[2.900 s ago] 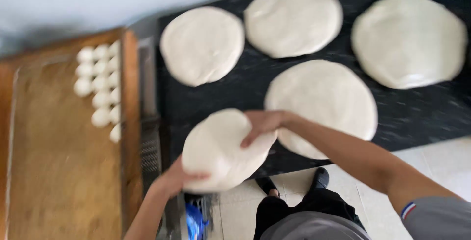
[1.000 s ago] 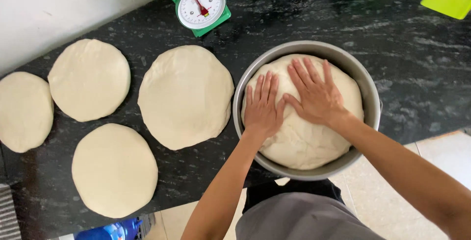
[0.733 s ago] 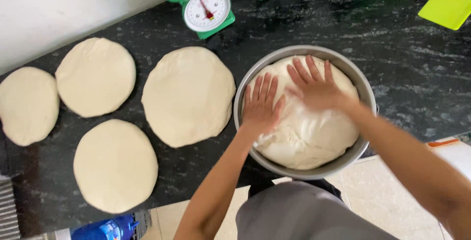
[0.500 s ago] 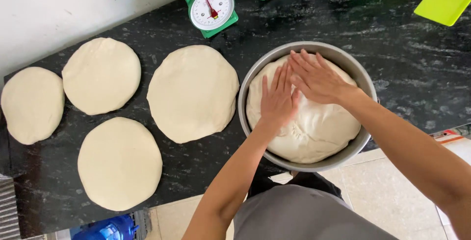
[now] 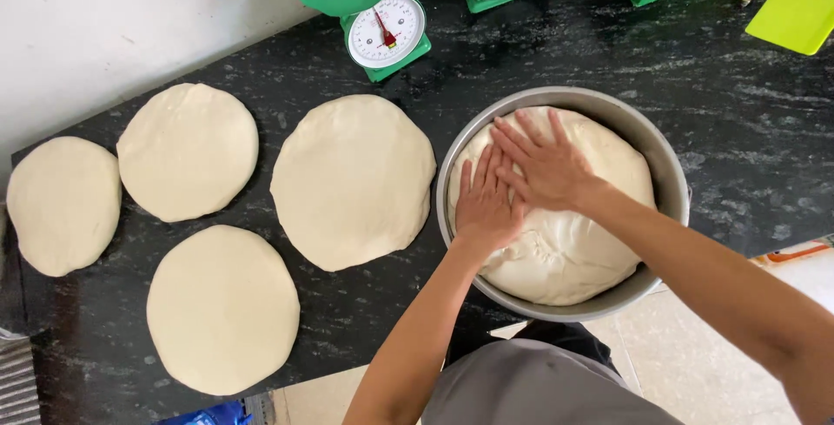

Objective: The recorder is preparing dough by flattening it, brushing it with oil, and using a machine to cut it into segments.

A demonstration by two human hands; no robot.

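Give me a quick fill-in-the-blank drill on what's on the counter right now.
1. Both hands press on the dough inside a round metal ____.
2. The right hand partly overlaps the ____ hand.
3. ____ flat discs lie on the black counter beside it.
4. The scales at the back are ____ in colour.

Missing words: pan; left; four; green

- The dough (image 5: 565,243) is one big pale, cream-coloured mass, smooth on top with a few soft folds and creases near its lower left edge.
- It sits inside a round metal pan (image 5: 669,173) and pretty much fills it, pushed out to the wall on most sides.
- The pan itself rests flat on the black speckled counter (image 5: 738,121), right at the front edge, just beside the nearest flat dough round (image 5: 352,182).
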